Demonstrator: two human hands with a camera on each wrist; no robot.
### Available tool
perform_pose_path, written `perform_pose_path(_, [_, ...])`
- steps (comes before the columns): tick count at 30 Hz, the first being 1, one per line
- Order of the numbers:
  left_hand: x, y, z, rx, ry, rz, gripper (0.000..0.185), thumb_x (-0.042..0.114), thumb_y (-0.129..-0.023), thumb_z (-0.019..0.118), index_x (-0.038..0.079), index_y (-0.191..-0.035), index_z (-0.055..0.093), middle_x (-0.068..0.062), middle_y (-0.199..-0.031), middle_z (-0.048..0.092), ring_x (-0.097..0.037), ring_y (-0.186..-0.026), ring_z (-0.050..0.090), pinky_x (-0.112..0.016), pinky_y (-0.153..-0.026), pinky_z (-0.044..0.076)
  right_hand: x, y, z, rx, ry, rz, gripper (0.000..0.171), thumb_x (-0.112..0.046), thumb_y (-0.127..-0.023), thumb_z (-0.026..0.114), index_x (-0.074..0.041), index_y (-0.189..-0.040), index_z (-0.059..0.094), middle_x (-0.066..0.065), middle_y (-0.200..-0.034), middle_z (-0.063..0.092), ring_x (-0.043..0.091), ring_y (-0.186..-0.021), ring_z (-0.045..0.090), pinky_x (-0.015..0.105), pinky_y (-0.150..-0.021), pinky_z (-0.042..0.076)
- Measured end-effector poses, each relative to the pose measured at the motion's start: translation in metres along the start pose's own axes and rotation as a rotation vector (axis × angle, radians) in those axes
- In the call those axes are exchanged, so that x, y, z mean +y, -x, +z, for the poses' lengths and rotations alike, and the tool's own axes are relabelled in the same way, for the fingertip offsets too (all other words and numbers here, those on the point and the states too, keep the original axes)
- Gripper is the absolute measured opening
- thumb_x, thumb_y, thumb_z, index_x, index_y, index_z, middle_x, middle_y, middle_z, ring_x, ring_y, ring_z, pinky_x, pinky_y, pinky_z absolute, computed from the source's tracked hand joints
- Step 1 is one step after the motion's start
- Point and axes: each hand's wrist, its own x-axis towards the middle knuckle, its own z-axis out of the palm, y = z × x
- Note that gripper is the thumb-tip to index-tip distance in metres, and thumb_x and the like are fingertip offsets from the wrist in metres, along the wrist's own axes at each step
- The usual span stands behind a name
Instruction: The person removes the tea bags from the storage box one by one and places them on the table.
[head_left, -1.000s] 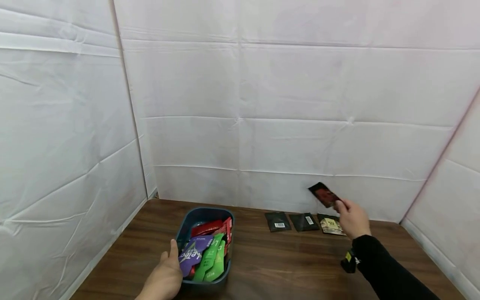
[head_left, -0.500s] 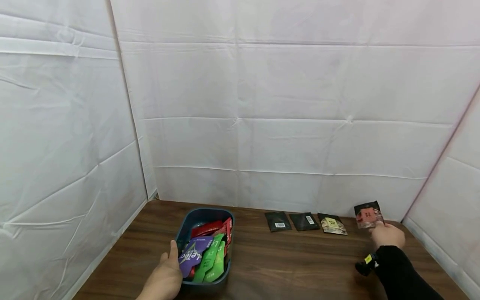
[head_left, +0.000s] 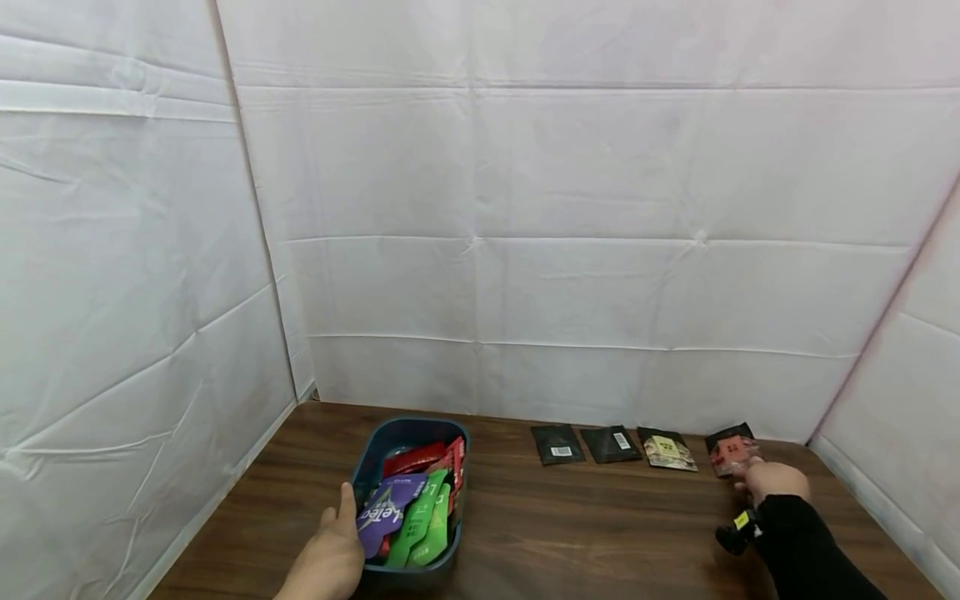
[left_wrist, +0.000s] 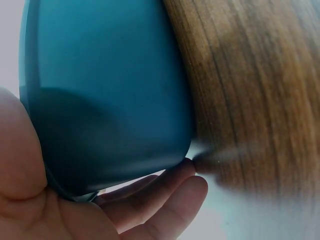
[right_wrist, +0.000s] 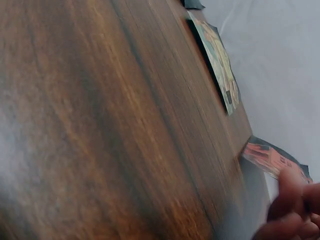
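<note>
At the far right of the table, my right hand pinches the near corner of a black sachet with a red label. The sachet lies low, close over the tabletop by the back wall. In the right wrist view its red front shows past my fingertips. My left hand grips the left side of a dark blue plastic bin, with the thumb along its rim. In the left wrist view the fingers curl around the bin's corner. Purple, green and red packets fill the bin.
Left of the held sachet, a black sachet with a yellow label and two black sachets with barcodes lie in a row along the back edge. White sheet walls enclose the brown wooden table.
My right hand has carried the red-labelled sachet rightward, turned its front up and lowered it toward the table at the end of the row. The left hand stays at the bin.
</note>
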Motion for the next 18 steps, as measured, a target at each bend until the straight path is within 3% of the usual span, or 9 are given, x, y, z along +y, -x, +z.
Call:
perform_pose_path(3, [0.0,0.001,0.001,0.007,0.003,0.017,0.069,-0.007,-0.091,0.045,-0.011,-0.153,0.014,-0.042,-0.131,0.039,-0.049,-0.106,0.056,-0.061,-0.085,0.047,0.002,-0.006,0.004,-0.008,-0.141,0.079,0.037,-0.015,-0.103,0.049,0.017,-0.116,0.062,0.004,-0.059,0.065,0.018,-0.052,0.057,0.032,-0.048,0.042])
perform_pose_path(4, [-0.001,0.001,0.001,0.014,0.002,0.025,0.069,-0.007,-0.091,0.045,-0.011,-0.153,0.015,-0.042,-0.13,0.04,-0.048,-0.104,0.056,-0.06,-0.084,0.047,0.003,-0.008,0.005,-0.013,-0.155,0.09,0.036,-0.013,-0.103,0.049,0.018,-0.118,0.059,0.004,-0.059,0.065,0.017,-0.051,0.056,0.032,-0.048,0.043])
perform_pose_path(9, [-0.002,0.002,0.001,0.024,0.006,0.036,0.069,-0.006,-0.092,0.045,-0.011,-0.153,0.014,-0.041,-0.127,0.041,-0.045,-0.098,0.058,-0.059,-0.081,0.049,0.003,-0.011,0.005,-0.047,-0.184,0.116,0.037,-0.005,-0.102,0.036,0.025,-0.112,0.056,-0.001,-0.062,0.066,0.014,-0.051,0.06,0.03,-0.047,0.047])
perform_pose_path(14, [-0.001,0.003,-0.001,0.025,0.001,0.04,0.067,-0.006,-0.092,0.044,-0.012,-0.152,0.014,-0.037,-0.12,0.044,-0.04,-0.092,0.058,-0.057,-0.079,0.05,-0.001,-0.003,0.0,-0.08,-0.115,0.065,0.043,-0.007,-0.101,0.028,0.026,-0.114,0.053,-0.001,-0.065,0.068,0.016,-0.053,0.059,0.031,-0.05,0.047])
perform_pose_path(18, [0.001,0.003,-0.001,0.015,-0.006,0.022,0.067,-0.007,-0.093,0.043,-0.012,-0.152,0.015,-0.037,-0.12,0.044,-0.042,-0.095,0.058,-0.058,-0.081,0.049,-0.001,0.0,-0.005,-0.087,-0.061,0.019,0.044,-0.011,-0.099,0.032,0.016,-0.092,0.066,0.002,-0.061,0.064,0.02,-0.053,0.055,0.034,-0.051,0.042])
